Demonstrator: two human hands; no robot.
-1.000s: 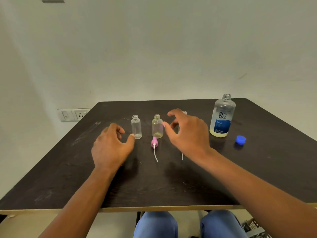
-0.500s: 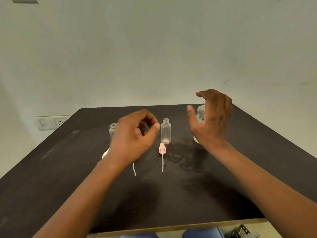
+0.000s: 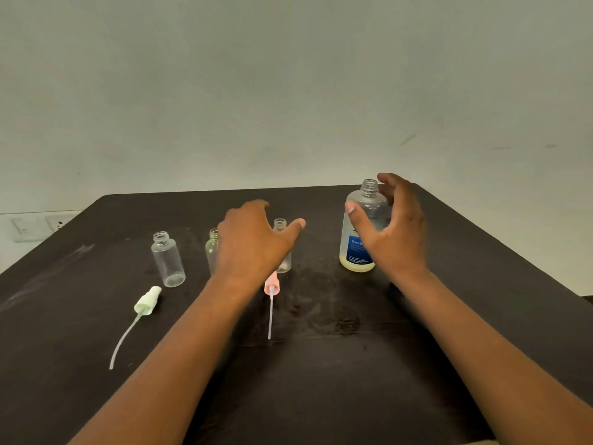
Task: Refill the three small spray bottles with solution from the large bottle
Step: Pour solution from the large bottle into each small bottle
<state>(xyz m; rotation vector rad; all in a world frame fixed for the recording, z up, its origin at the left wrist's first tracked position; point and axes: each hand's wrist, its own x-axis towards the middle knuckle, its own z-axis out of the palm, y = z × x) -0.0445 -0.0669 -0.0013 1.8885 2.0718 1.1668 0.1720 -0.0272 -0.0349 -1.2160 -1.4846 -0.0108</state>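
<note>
Now the right hand has reached the large bottle, fingers wide, not gripping.

Two bare arms reach in from the bottom edge. The left hand and the right hand wear no gloves. There are no rings on the fingers that show. There is no watch or band on either wrist. No sleeves can be seen below the hands, so both forearms are bare all the way down to the bottom edge. The nails on both thumbs are short and plain. The arms look long and thin.
</note>
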